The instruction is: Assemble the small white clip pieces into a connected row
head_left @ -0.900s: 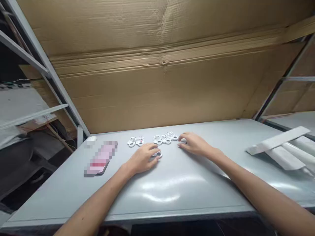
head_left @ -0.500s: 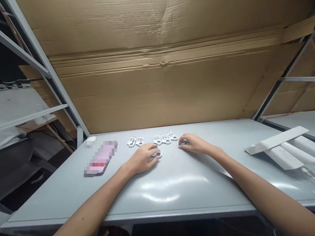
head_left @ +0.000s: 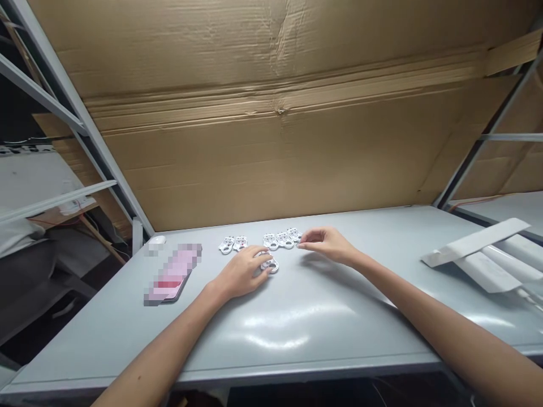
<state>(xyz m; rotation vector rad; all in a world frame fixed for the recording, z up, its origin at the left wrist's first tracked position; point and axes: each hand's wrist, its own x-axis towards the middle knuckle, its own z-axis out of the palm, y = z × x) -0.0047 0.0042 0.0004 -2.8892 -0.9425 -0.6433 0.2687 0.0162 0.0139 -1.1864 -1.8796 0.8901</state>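
On the grey tabletop point(head_left: 339, 333), in the head view, held a white ring-ended plate point(head_left: 274, 267) in the left hand point(head_left: 242, 273), seemingly for steadiness. Had the right hand point(head_left: 328, 245) pinched nearly closed beside the rightmost plate point(head_left: 293, 233) of three; couldn't tell if gripping it.

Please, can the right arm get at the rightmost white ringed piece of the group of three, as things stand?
Likely yes: the right grip is close beside that white ringed piece, and nothing visible blocks the way; whether they touch is unclear.
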